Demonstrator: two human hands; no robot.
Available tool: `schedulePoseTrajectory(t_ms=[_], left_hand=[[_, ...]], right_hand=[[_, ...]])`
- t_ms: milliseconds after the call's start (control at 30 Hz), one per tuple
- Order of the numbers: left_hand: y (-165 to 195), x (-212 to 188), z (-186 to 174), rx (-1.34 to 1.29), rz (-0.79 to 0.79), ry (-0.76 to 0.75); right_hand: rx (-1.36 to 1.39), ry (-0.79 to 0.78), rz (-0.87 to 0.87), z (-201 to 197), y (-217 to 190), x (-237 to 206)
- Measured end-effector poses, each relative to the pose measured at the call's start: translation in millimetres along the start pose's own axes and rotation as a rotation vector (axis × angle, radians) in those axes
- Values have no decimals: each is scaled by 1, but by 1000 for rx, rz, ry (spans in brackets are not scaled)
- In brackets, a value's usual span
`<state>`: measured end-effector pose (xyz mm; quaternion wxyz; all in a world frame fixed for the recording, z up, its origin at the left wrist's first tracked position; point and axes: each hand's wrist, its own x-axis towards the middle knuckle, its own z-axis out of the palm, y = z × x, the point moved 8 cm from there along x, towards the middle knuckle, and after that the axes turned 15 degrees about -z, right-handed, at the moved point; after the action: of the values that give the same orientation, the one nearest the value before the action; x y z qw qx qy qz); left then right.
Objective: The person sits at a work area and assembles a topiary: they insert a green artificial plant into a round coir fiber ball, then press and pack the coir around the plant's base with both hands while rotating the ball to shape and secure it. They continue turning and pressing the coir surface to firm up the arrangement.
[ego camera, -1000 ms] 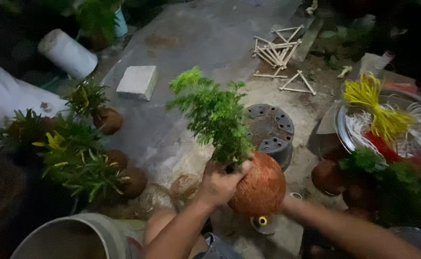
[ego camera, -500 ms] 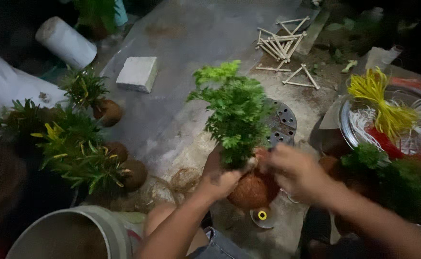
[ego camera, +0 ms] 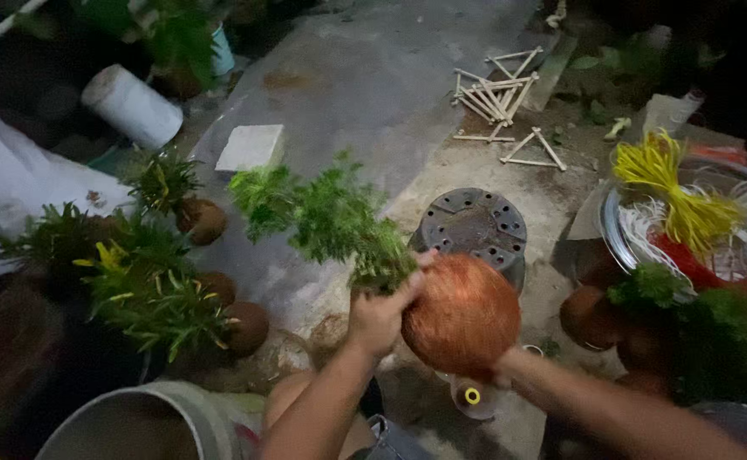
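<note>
I see my left hand (ego camera: 380, 317) with its fingers wrapped around the top of the root ball (ego camera: 462, 315), at the base of the leafy plant (ego camera: 327, 217). My right hand (ego camera: 503, 375) cups the ball from below; I cannot tell its finger spread. The ball hangs above the upturned black pot (ego camera: 474, 228).

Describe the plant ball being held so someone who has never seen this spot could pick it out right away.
Start at the upturned dark pot with holes, mid-ground. Just in front, the left hand and right hand hold a round orange-brown plant ball topped with feathery green leaves. Unlike the darker balls on the ground at left, it is lifted.
</note>
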<state>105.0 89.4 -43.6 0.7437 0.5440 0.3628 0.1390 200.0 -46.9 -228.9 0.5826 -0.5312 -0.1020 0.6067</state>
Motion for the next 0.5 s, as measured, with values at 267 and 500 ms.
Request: schedulePoseTrajectory(t_ms=[267,500], left_hand=[[41,-17,7,381,455,298],[25,9,22,431,277,162]], right_hand=[[152,184,-281,-5,-79,-43],[463,53,-328,41,-104,-29]])
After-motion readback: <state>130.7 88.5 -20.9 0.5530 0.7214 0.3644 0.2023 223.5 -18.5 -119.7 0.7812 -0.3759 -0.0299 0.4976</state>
